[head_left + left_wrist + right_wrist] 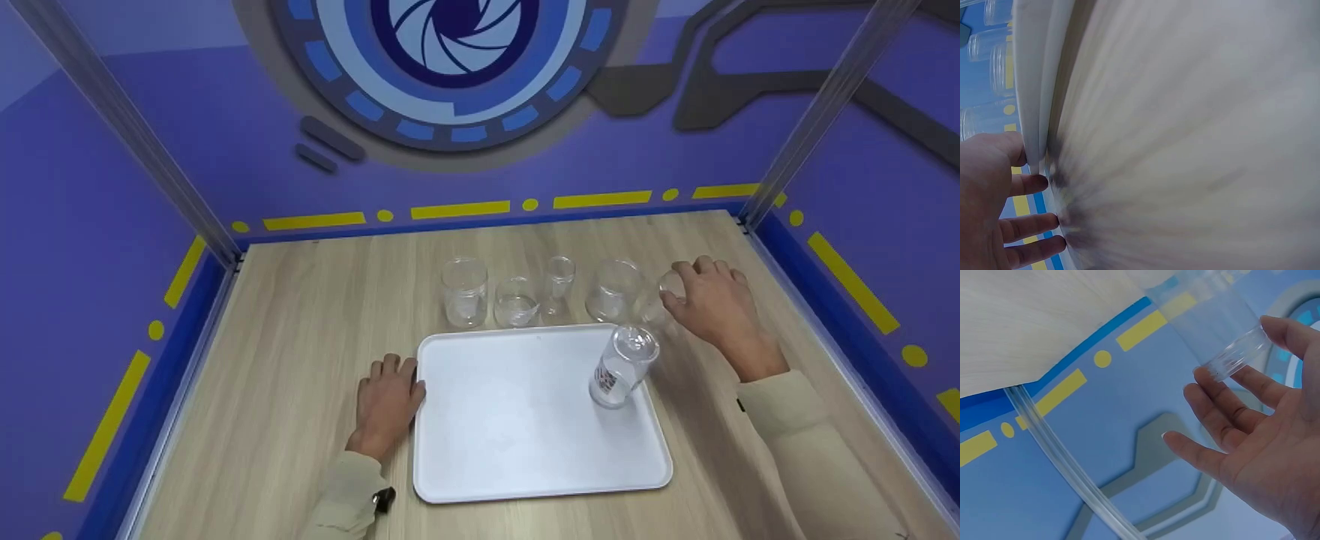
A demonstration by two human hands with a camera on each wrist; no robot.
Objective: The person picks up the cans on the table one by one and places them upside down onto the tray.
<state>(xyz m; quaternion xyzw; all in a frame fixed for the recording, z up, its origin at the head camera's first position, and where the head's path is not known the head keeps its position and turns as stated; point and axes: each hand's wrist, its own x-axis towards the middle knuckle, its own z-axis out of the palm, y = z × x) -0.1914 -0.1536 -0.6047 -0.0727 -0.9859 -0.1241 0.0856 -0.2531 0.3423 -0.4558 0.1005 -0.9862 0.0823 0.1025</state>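
Observation:
In the head view, my right hand [716, 304] holds a clear glass [673, 285] at the right end of a row of glassware. The right wrist view shows the thick end of that glass [1210, 326] between thumb and fingertips, with the little finger held away. My left hand [388, 405] rests on the table by the left edge of a white tray [517, 420]. Its thumb [1013, 147] touches the tray's rim, and the other fingers are extended toward the tabletop. A clear glass with a dark printed mark [624, 367] stands upside down on the tray's right side.
Behind the tray stand a tall glass [465, 292], a short glass [516, 304], a narrow glass [559, 285] and a wide glass [615, 291]. Blue-purple panels [525, 176] enclose the wooden table [315, 315], with metal posts [832, 112] at the corners.

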